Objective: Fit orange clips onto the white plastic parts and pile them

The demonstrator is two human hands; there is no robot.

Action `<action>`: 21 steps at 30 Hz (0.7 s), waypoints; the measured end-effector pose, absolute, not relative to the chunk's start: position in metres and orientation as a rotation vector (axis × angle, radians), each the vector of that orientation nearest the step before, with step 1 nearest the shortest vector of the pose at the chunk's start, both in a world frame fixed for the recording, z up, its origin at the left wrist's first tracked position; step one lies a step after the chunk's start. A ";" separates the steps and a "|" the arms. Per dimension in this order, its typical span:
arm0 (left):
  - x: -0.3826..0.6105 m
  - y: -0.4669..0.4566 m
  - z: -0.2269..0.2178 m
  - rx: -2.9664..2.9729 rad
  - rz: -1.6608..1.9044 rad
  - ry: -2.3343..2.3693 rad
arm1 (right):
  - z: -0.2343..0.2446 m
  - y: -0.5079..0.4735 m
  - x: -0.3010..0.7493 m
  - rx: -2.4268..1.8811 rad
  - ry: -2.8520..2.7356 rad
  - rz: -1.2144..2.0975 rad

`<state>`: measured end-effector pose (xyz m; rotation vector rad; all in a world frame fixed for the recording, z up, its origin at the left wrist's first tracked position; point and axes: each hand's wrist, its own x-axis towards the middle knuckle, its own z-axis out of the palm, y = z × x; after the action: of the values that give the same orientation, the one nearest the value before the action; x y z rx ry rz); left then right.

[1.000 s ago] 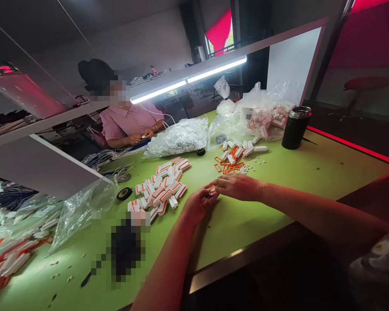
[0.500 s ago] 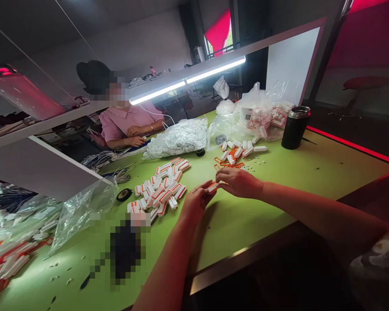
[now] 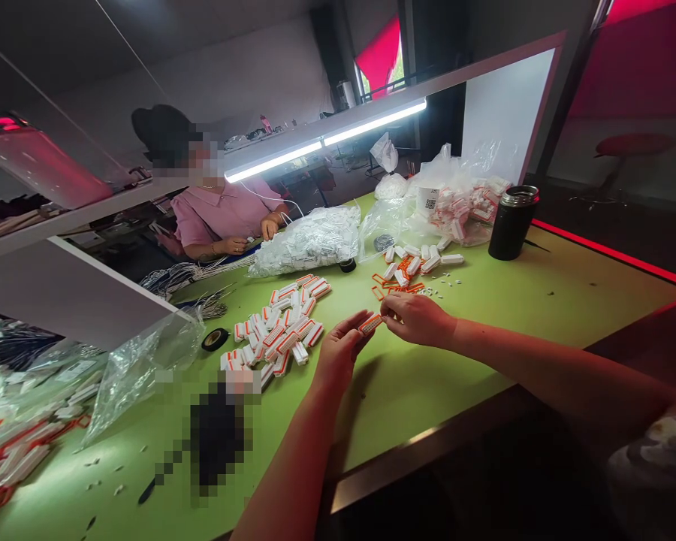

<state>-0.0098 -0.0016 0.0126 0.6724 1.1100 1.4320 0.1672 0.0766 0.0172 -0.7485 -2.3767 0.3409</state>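
My left hand (image 3: pixel 338 351) and my right hand (image 3: pixel 417 318) meet above the green table (image 3: pixel 529 300). Between their fingertips they pinch a small white and orange connector (image 3: pixel 370 324), one hand at each end. Left of my hands lies a pile of white and orange connectors (image 3: pixel 282 323). Behind my right hand are loose orange clips and white connector bodies (image 3: pixel 408 272).
A black steel cup (image 3: pixel 513 222) stands at the right. Clear bags of parts (image 3: pixel 462 199) and a bag of white pieces (image 3: pixel 309 239) sit at the back. A black tape roll (image 3: pixel 216 339) and an empty plastic bag (image 3: pixel 140 364) lie left. A person in pink (image 3: pixel 225 214) works opposite.
My hands have lifted slightly and drawn apart, so the connector now shows between the fingertips. The person opposite has raised one hand.
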 end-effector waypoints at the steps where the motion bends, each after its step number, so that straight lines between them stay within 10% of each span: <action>1: -0.009 -0.002 0.012 0.677 1.445 1.113 | 0.017 0.077 0.167 -0.751 -2.372 0.345; 21: -0.005 -0.009 0.020 0.997 1.481 1.315 | 0.022 0.085 0.167 -0.721 -2.164 0.874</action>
<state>-0.0050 -0.0086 0.0197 0.9973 1.3150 1.4812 0.1675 0.0853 0.0216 -0.7211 -2.1644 0.8738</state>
